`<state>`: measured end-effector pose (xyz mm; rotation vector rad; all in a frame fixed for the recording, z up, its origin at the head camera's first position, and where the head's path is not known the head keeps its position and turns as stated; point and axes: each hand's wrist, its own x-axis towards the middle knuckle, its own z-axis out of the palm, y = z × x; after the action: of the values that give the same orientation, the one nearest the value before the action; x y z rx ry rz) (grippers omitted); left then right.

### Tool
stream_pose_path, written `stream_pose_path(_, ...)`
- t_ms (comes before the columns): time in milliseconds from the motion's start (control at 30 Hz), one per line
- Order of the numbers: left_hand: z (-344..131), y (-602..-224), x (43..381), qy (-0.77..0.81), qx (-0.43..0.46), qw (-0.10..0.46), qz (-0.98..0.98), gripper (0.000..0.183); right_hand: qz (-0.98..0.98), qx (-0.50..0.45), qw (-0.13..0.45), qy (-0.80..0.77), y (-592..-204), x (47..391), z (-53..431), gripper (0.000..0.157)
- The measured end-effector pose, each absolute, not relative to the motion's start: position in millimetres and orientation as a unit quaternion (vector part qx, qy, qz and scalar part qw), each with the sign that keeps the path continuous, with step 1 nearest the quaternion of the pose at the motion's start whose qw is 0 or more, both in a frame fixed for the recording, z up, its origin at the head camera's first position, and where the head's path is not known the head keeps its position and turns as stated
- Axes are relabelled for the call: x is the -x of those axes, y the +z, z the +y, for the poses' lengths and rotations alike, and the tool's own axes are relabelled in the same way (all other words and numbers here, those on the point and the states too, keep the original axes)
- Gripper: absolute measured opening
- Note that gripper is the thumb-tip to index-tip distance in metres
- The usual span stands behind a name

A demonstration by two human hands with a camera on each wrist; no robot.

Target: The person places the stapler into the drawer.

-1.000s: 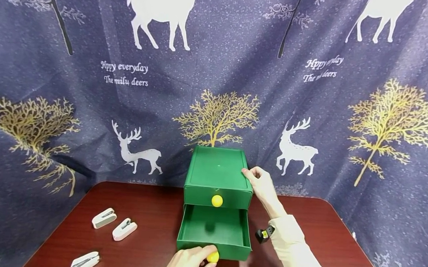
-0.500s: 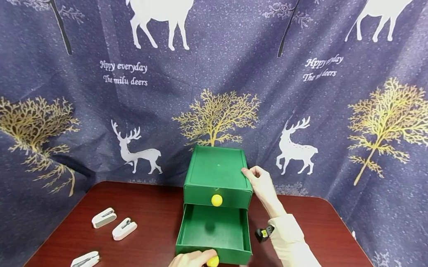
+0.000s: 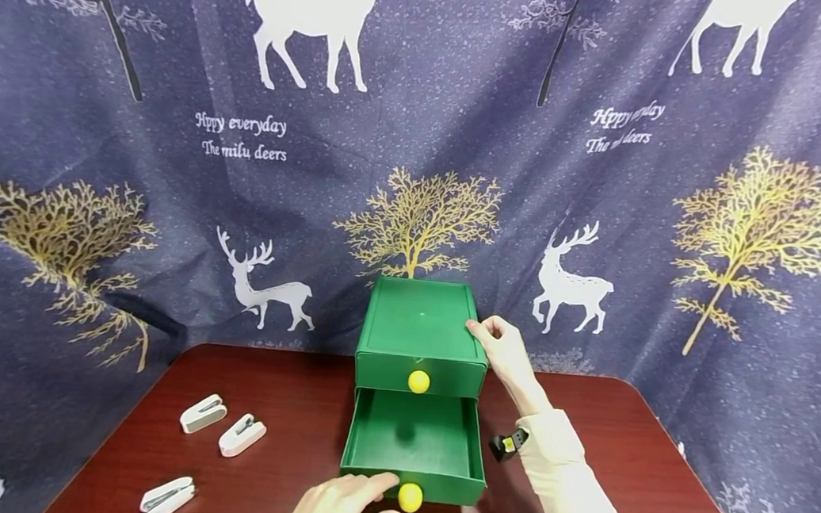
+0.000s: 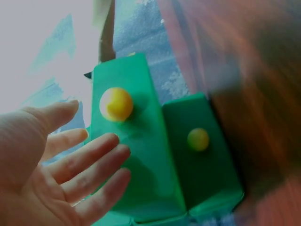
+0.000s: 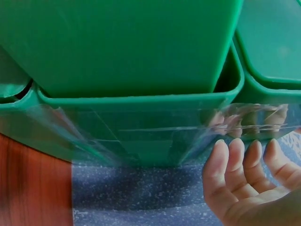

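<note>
A green two-drawer cabinet (image 3: 416, 320) stands at the table's middle, its lower drawer (image 3: 447, 490) pulled out and bare inside. My left hand (image 3: 339, 507) is at that drawer's front, just left of its yellow ball knob (image 3: 410, 497). In the left wrist view the fingers of the left hand (image 4: 70, 181) are spread, apart from the knob (image 4: 116, 104). My right hand (image 3: 507, 357) rests against the cabinet's upper right edge. Seen from the right wrist, the right hand (image 5: 251, 183) has loosely bent fingers by the cabinet's side (image 5: 141, 127).
Several things share the red-brown table (image 3: 285, 407): three white staplers, one (image 3: 203, 414) at the back left, another (image 3: 242, 435) beside it, the third (image 3: 168, 499) nearer the front. The upper drawer (image 3: 381, 372) is closed. A patterned cloth (image 3: 456, 117) hangs behind.
My left hand has let go of the lower drawer's knob and shifted slightly left. The drawer came out a little further earlier on. My right hand stays at the cabinet's edge.
</note>
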<state>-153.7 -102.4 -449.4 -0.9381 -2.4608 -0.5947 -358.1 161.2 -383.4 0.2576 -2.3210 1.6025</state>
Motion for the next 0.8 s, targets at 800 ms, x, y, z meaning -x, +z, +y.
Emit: stream_pose_path(800,-217,-481,160,-0.116,0.313,0.359,-0.872,0.036,-0.782,-0.078,0.139,0.602,-387,356,159,0.034)
